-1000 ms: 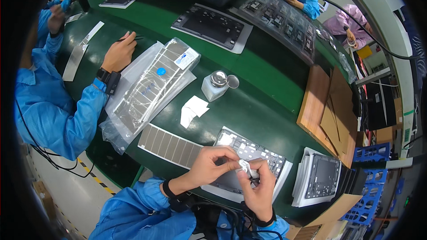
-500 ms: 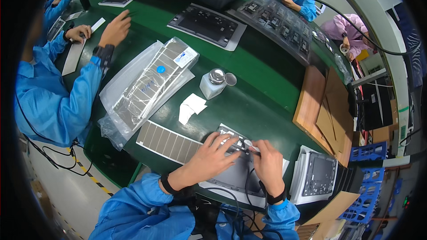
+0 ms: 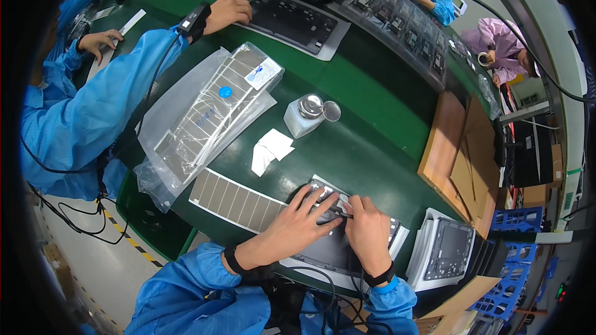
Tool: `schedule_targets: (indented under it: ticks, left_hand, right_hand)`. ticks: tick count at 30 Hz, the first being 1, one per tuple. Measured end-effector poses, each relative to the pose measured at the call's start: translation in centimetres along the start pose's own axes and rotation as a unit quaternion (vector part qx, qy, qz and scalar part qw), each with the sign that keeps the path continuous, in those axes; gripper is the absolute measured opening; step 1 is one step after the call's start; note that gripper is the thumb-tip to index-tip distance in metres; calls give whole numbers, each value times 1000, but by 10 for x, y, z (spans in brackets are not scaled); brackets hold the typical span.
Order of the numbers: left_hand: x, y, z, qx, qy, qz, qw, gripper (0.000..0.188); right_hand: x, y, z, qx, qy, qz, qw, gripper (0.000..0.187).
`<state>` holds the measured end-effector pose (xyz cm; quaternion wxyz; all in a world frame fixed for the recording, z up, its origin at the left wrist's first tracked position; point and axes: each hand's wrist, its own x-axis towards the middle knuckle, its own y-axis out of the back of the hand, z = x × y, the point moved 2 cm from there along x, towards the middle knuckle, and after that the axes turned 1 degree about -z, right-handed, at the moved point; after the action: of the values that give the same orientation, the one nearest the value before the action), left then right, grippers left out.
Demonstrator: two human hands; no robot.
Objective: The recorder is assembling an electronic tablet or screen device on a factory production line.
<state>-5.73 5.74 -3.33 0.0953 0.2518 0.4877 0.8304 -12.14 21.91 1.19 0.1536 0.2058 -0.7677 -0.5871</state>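
Note:
A dark flat device housing (image 3: 329,252) with small parts along its edges lies on a white sheet right in front of me. My left hand (image 3: 295,226) rests on its far end, fingers spread and stretched out flat. Close beside it, my right hand (image 3: 369,236) is closed in a pinch over the same end, its fingertips pointing down. A small slim piece shows at those fingertips, too hidden to name. Left of the housing, partly under my left hand, lies a strip of grey rectangular stickers (image 3: 233,200). Both wrists wear black bands, with cables below.
Beyond my hands are a folded white wipe (image 3: 270,150) and a bottle with an open metal lid (image 3: 303,116). A bagged stack of sticker sheets (image 3: 208,111) lies left. Stacked housings (image 3: 442,251) and a wooden board (image 3: 439,149) stand right. A co-worker's arm (image 3: 133,65) reaches across at left.
My right hand has shifted slightly left, toward my left hand, hiding more of the light piece at its fingertips. The co-worker at left has stretched an arm out to a far housing.

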Motion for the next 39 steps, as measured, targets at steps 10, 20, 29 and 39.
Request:
schedule_targets:
  ticks: [10, 20, 29, 39]
  left_hand:
    - [3, 7, -1, 10, -2, -28, 1000, 35]
    - [3, 6, -1, 1, 9, -19, 1000, 33]
    - [-1, 0, 3, -3, 5, 13, 1000, 35]
    - [-81, 50, 49, -623, 35, 185, 759, 53]
  right_hand:
    - [-1, -2, 0, 10, 10, 15, 1000, 11]
    - [0, -3, 0, 12, 8, 14, 1000, 14]
    - [-5, -4, -2, -33, 15, 24, 999, 11]
    - [-96, 28, -105, 209, 152, 135, 957, 25]
